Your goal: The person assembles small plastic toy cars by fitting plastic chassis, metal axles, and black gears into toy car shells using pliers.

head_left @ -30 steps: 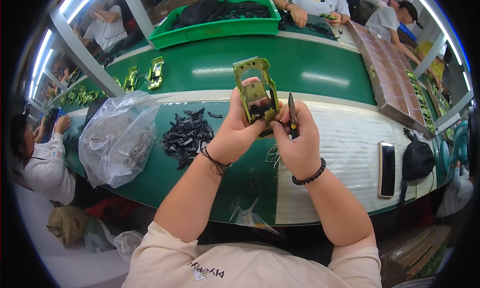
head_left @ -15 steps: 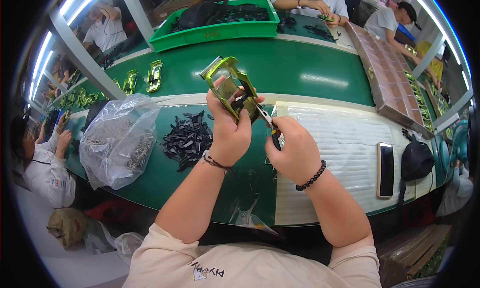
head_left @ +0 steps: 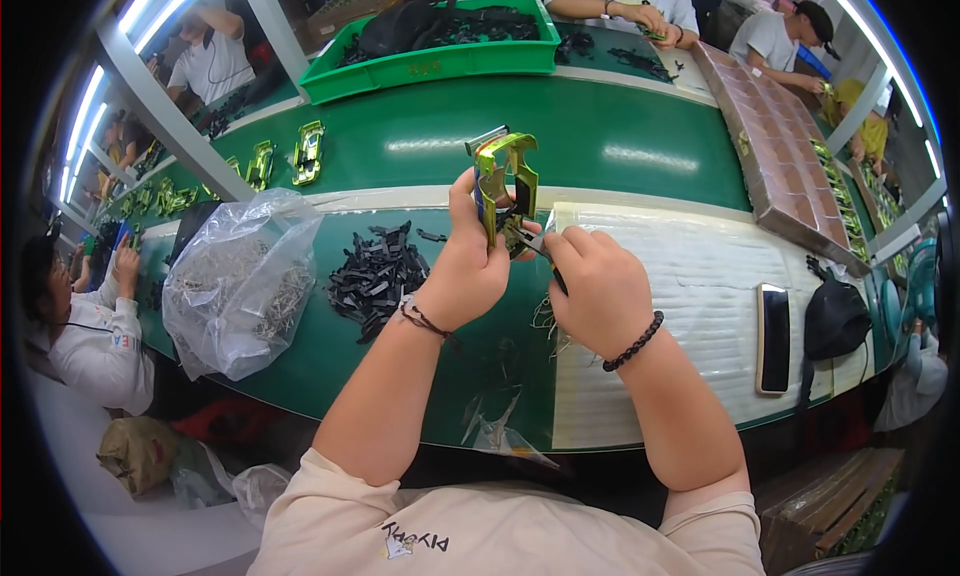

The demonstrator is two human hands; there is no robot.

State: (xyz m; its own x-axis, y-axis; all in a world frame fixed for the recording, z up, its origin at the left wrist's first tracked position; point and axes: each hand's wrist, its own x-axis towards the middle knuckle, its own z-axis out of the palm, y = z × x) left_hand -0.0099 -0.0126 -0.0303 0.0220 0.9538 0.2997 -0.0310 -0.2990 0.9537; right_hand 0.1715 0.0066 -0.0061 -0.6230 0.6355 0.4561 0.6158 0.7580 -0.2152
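Note:
My left hand point(head_left: 466, 268) is closed round a shiny lime-green toy car body point(head_left: 490, 201), held up over the edge of the bench and seen into its hollow side. My right hand point(head_left: 604, 288) grips a pair of pliers point(head_left: 538, 246) with dark handles. Their jaws reach the lower part of the car body, by my left fingers; what they pinch is too small to make out. Left of my left wrist lies a pile of small black plastic parts point(head_left: 375, 284). Some thin wire pieces point(head_left: 546, 321) lie below the pliers.
A clear plastic bag point(head_left: 235, 286) of thin metal pieces stands at left. Across the green belt point(head_left: 560, 126) are a green crate point(head_left: 430, 68) and several car bodies point(head_left: 309, 153). White foam sheeting point(head_left: 660, 346), a phone point(head_left: 772, 338) and a divided cardboard box point(head_left: 770, 146) are at right. Co-workers sit around.
The car body has moved right and turned more upright in my left hand. My right hand has shifted slightly right, with the pliers now lying flatter against the part.

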